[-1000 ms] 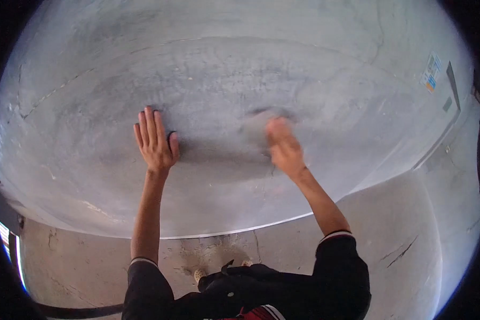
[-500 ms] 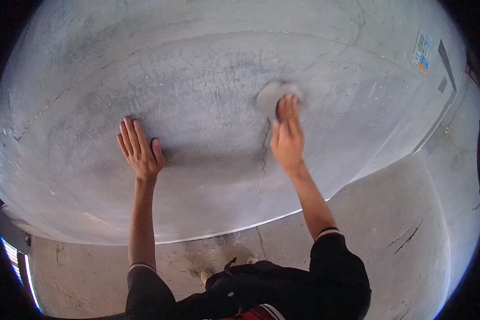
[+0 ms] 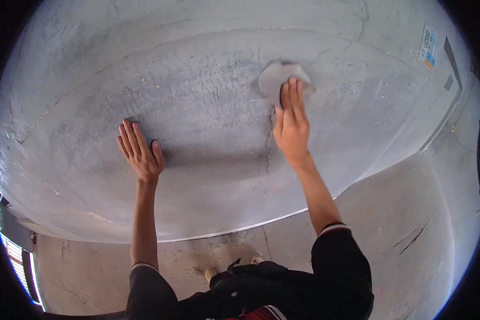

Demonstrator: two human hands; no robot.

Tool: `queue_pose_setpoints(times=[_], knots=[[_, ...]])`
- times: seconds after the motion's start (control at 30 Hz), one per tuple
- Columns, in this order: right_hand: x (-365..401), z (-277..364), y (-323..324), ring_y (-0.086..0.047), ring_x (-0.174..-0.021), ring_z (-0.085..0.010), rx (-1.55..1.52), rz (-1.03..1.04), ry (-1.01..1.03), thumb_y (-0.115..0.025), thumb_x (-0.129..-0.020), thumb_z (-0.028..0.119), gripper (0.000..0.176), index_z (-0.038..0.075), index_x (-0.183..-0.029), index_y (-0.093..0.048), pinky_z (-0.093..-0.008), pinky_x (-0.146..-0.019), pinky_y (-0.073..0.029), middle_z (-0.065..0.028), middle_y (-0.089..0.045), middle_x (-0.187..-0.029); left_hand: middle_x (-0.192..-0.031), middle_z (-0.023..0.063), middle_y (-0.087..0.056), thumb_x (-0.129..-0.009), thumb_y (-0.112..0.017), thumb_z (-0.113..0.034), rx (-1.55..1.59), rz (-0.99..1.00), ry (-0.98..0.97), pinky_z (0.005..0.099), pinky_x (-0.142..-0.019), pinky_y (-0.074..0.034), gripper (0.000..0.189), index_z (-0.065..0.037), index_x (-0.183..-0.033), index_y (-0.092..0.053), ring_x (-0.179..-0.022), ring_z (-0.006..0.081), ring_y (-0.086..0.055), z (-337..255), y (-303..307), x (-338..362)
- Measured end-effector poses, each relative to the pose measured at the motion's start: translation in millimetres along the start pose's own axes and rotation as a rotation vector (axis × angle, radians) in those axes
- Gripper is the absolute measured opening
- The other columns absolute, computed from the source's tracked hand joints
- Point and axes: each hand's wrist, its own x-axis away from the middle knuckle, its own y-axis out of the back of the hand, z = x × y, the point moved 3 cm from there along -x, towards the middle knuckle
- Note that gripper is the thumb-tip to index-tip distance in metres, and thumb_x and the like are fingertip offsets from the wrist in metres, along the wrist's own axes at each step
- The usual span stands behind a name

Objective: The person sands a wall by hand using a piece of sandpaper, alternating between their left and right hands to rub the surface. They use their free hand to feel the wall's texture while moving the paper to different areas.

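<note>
My left hand (image 3: pixel 140 152) lies flat on the grey wall (image 3: pixel 208 122), fingers stretched out and thumb spread, holding nothing. Farther up and to the right, my right hand (image 3: pixel 293 125) presses a round grey sandpaper disc (image 3: pixel 275 77) against the same wall. Its fingers lie over the lower right part of the disc, whose edge is slightly blurred. Part of the disc is hidden beneath those fingers. Scuffs and pale patches mark the wall between my hands.
A crack (image 3: pixel 269 141) runs down the wall below the disc. At the upper right is a printed sticker (image 3: pixel 428 48), beside a dark strip (image 3: pixel 452 58). The concrete floor (image 3: pixel 378 234) meets the wall's lower edge, and my shoes (image 3: pixel 211 274) show near it.
My right hand and the disc have moved upward and slightly right on the wall. My left hand stays in place. The view has shifted a little.
</note>
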Motion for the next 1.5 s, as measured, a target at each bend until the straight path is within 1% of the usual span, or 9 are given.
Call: queue_pose_setpoints(times=[0.1, 0.33, 0.57, 0.7, 0.8, 0.97, 1.2, 1.27, 1.5], knots=[[43.9, 13.4, -2.4, -0.036, -0.132, -0.0307, -0.047, 0.142, -0.080, -0.056, -0.082, 0.004, 0.050, -0.003, -0.130, -0.046, -0.0367, -0.102, -0.042, -0.0141, -0.039, -0.141, -0.146, 0.0261, -0.025, -0.097, -0.028, -0.032, -0.002, 0.000, -0.027, 0.0510, -0.110, -0.014, 0.058, 0.008, -0.140, -0.025, -0.137, 0.0402, -0.020, 0.4, 3.5, 0.2], [-25.8, -32.2, 15.1, -0.037, -0.131, -0.0285, 0.045, -0.015, 0.015, -0.057, -0.081, 0.005, 0.052, 0.000, -0.131, -0.046, -0.0362, -0.103, -0.042, -0.0103, -0.039, -0.142, -0.145, 0.0260, -0.026, -0.097, -0.027, -0.032, -0.028, -0.022, -0.012, 0.0503, -0.111, -0.014, 0.058, 0.008, -0.139, -0.027, -0.136, 0.0397, -0.022, -2.3, 1.9, -2.3], [46.7, -16.8, 1.1, -0.036, -0.132, -0.0264, -0.117, 0.159, 0.128, -0.059, -0.077, 0.007, 0.055, 0.000, -0.130, -0.048, -0.0374, -0.104, -0.040, -0.0088, -0.040, -0.141, -0.146, 0.0271, -0.022, -0.097, -0.029, -0.033, 0.013, 0.000, 0.007, 0.0526, -0.111, -0.011, 0.059, 0.007, -0.141, -0.025, -0.137, 0.0411, -0.018, -7.4, 3.1, -2.9], [-30.5, -33.4, 14.3, -0.036, -0.132, -0.0264, -0.056, 0.003, 0.084, -0.059, -0.076, 0.005, 0.057, 0.000, -0.131, -0.047, -0.0384, -0.105, -0.038, -0.0100, -0.041, -0.141, -0.146, 0.0278, -0.022, -0.096, -0.032, -0.034, 0.089, -0.079, -0.089, 0.0546, -0.110, -0.009, 0.059, 0.004, -0.141, -0.027, -0.137, 0.0414, -0.018, -54.3, -6.6, -23.3], [-3.4, -16.1, -1.5, -0.036, -0.132, -0.0264, -0.159, -0.005, 0.016, -0.059, -0.075, 0.005, 0.058, 0.001, -0.132, -0.046, -0.0380, -0.105, -0.037, -0.0096, -0.041, -0.141, -0.148, 0.0262, -0.017, -0.096, -0.033, -0.037, 0.073, 0.025, -0.132, 0.0532, -0.110, -0.008, 0.061, 0.004, -0.141, -0.027, -0.139, 0.0399, -0.015, -98.0, -19.1, -44.5], [53.0, -9.2, -16.7, -0.039, -0.131, -0.0211, -0.242, 0.150, 0.295, -0.056, -0.076, 0.003, 0.045, 0.004, -0.122, -0.058, -0.0365, -0.104, -0.038, -0.0050, -0.049, -0.136, -0.146, 0.0248, -0.026, -0.095, -0.031, -0.038, -0.012, 0.038, -0.084, 0.0520, -0.111, -0.009, 0.059, 0.001, -0.139, -0.034, -0.138, 0.0392, -0.019, -113.3, -31.1, -55.9], [6.7, -20.4, -6.8, -0.044, -0.126, -0.0164, -0.141, -0.016, 0.105, -0.056, -0.079, 0.007, 0.045, 0.011, -0.124, -0.057, -0.0338, -0.103, -0.039, -0.0002, -0.049, -0.135, -0.144, 0.0239, -0.030, -0.095, -0.030, -0.035, -0.015, 0.054, -0.050, 0.0507, -0.111, -0.009, 0.054, -0.001, -0.137, -0.039, -0.138, 0.0380, -0.020, -112.1, -30.4, -54.2], [42.9, -2.2, -20.4, -0.043, -0.127, -0.0169, -0.117, 0.238, 0.536, -0.054, -0.079, 0.006, 0.048, 0.011, -0.127, -0.054, -0.0344, -0.105, -0.038, 0.0003, -0.048, -0.136, -0.142, 0.0177, -0.037, -0.092, -0.032, -0.032, 0.011, 0.045, 0.004, 0.0469, -0.112, -0.009, 0.050, -0.007, -0.132, -0.049, -0.136, 0.0332, -0.027, -112.4, -30.2, -54.3], [-44.5, -13.4, 7.3, -0.040, -0.129, -0.0154, -0.040, 0.050, 0.181, -0.056, -0.085, 0.016, 0.042, 0.010, -0.126, -0.054, -0.0330, -0.107, -0.036, 0.0010, -0.047, -0.137, -0.146, 0.0225, -0.028, -0.094, -0.031, -0.029, 0.102, 0.127, -0.034, 0.0522, -0.111, -0.010, 0.050, -0.004, -0.136, -0.042, -0.137, 0.0383, -0.021, -107.4, -27.0, -51.5]])
